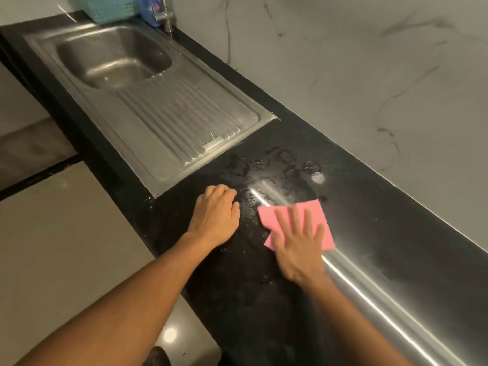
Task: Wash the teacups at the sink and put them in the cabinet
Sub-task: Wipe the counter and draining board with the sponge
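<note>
As the left hand (219, 215) rests curled, straight right fingers (297, 220) press cloth (265, 213).

Our right hand (299, 241) presses flat, fingers spread, on the pink cloth (314, 211); our left hand (216, 215) rests curled just left of it.

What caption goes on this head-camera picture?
Right hand presses pink cloth on wet black counter; left hand rests near the sink.
</note>
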A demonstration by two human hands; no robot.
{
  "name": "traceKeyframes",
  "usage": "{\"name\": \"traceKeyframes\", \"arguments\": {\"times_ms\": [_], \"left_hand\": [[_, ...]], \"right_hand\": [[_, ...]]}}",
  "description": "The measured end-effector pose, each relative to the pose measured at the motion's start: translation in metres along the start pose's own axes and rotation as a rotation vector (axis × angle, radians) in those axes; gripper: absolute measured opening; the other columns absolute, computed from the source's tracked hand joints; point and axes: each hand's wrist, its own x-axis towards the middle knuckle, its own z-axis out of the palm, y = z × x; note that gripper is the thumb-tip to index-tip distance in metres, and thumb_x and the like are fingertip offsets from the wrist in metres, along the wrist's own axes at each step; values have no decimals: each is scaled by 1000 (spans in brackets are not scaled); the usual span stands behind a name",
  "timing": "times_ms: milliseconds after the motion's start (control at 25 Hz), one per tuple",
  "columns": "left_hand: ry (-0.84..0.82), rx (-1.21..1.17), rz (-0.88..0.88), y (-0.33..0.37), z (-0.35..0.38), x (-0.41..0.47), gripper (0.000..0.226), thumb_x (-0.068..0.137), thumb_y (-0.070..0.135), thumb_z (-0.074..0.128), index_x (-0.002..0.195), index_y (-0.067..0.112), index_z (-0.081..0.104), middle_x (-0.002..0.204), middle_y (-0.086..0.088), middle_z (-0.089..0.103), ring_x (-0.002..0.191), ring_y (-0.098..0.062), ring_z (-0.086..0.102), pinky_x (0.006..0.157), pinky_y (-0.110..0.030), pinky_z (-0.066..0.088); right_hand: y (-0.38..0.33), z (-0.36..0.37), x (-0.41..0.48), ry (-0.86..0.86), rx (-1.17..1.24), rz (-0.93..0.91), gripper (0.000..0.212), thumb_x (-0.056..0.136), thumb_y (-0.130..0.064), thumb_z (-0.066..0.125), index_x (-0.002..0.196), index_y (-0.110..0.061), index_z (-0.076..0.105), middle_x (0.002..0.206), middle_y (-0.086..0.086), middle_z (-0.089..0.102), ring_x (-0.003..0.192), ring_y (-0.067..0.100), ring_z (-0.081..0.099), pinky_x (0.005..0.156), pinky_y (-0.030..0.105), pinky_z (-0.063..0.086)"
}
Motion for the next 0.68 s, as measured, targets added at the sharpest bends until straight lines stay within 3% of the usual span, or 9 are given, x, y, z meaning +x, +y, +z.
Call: {"name": "traceKeyframes", "arguments": {"times_ms": [120,200,280,360,480,560,600,680], "left_hand": [[-36,-16,1,10,10,0,41,105,32,42,143,17,51,145,-1,50,136,-20,41,111,-39,37],[-30,-11,2,13,15,5,43,106,33,42,144,17,50,146,0,49,137,-19,41,112,-39,37],[-24,-13,6,17,17,8,42,105,33,43,143,18,51,144,0,51,135,-18,42,112,-39,39],[-22,-13,26,20,21,8,40,105,33,44,142,18,53,142,1,53,134,-17,43,112,-39,39],[-41,-38,28,26,29,10,40,105,33,44,141,18,54,141,2,53,134,-17,43,112,-38,39],[-18,-62,25,28,30,10,39,105,32,45,139,17,55,140,2,54,133,-16,44,111,-38,40],[-2,-80,19,27,28,10,38,105,31,46,139,17,55,139,1,55,132,-16,45,110,-38,41],[30,-99,0,25,22,13,38,104,30,46,139,16,56,139,1,55,132,-16,46,109,-38,42]], "right_hand": [[-35,9,-10,-11,16,-170,63,99,-58,9,158,-44,-5,164,-12,-18,150,33,-27,116,60,-21],[-10,-1,29,46,-11,-201,62,99,-54,13,159,-41,9,169,-5,-2,155,34,-7,121,63,-5],[48,-11,51,169,10,69,61,99,-48,23,157,-32,21,165,7,17,147,38,17,116,62,19],[91,-22,54,208,62,291,64,99,-49,24,158,-25,21,163,13,18,147,39,16,117,59,21],[73,-36,69,209,69,64,63,101,-46,17,158,-21,25,164,10,20,152,33,12,120,56,17],[43,-50,77,278,331,-43,54,106,-41,23,157,-25,33,159,3,33,149,24,24,120,48,23],[32,-63,76,294,572,-25,48,107,-38,30,151,-26,44,151,-1,45,141,18,38,115,39,33],[24,-88,71,257,1101,116,30,104,-30,45,121,-24,69,110,-8,69,102,15,61,81,28,48]]}}
